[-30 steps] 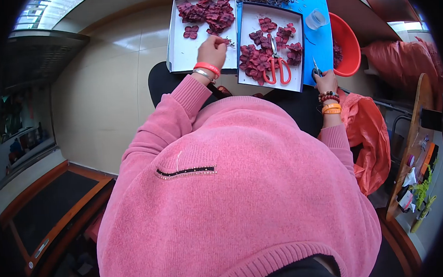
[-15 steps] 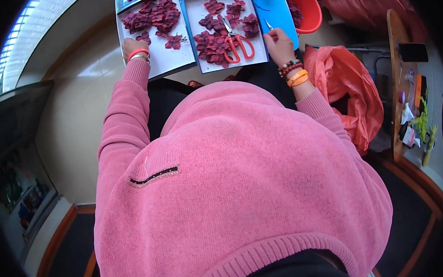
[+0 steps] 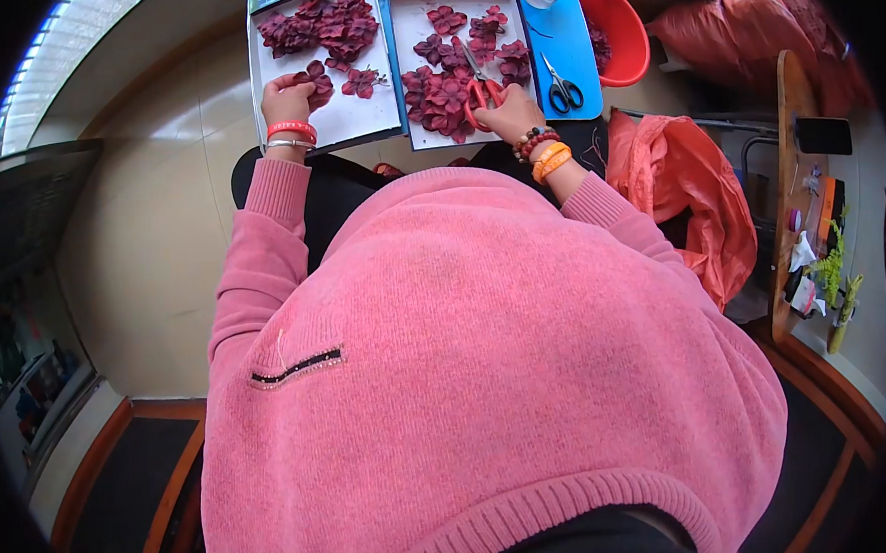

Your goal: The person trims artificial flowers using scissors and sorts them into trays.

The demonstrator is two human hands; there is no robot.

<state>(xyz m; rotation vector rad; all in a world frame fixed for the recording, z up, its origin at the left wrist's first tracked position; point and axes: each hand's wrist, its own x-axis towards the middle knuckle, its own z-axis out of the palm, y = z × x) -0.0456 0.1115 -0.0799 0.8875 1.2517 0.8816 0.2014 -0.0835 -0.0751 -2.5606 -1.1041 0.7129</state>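
**A blossom (image 3: 317,84) in the left hand (image 3: 286,100), the right hand (image 3: 515,117) at red-handled scissors (image 3: 471,105)**

With the seated person's chest as the dial's centre and twelve straight ahead, I see the blue table (image 3: 577,44) running from eleven to one. The left box (image 3: 350,123) sits at eleven, burgundy flowers (image 3: 340,27) heaped toward its far end; the right box (image 3: 415,6), at twelve, holds more. A red basin (image 3: 635,54) stands at one. Just past twelve, the right hand has bent fingers touching the scissors' handles; whether the grip is closed, I can't tell. The left hand, near eleven, grasps the blossom with its fingers. Those scissors lie over flowers in the right box. Black-handled scissors (image 3: 561,84) rest on the table near one. Smallest, that blossom is over the left box.
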